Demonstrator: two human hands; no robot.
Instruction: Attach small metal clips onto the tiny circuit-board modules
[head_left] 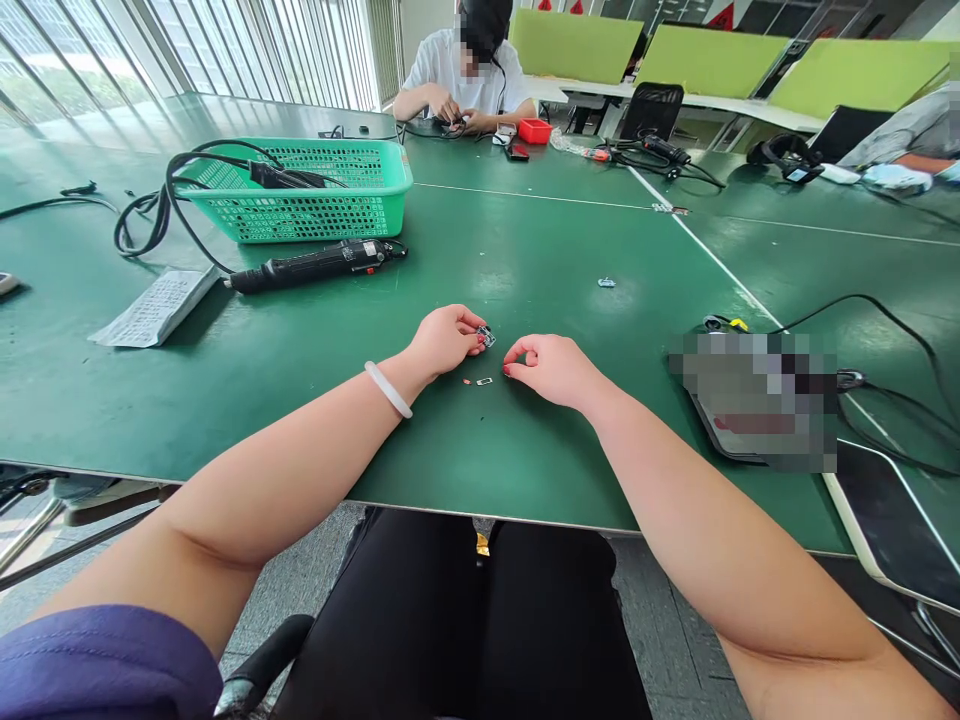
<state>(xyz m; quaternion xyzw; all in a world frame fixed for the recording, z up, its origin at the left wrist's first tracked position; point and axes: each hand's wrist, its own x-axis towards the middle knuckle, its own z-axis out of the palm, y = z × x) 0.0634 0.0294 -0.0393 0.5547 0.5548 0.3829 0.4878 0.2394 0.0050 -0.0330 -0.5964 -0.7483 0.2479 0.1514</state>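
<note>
My left hand [446,338] rests on the green table [315,400], fingers pinched on a small dark metal part [486,336]. My right hand [551,368] lies a little to the right, fingers curled, thumb and forefinger close together just above the table; whether they hold anything I cannot make out. Between the hands lie two tiny parts [477,381] on the table, one reddish, one pale. A white bangle [388,389] sits on my left wrist.
A black electric screwdriver [315,265] with cable lies at the left, beside a green plastic basket [300,190] and a printed sheet [154,308]. A small blue piece [606,283] lies further back. A blurred device [754,400] with cables is at right. Another person [465,75] works at the far end.
</note>
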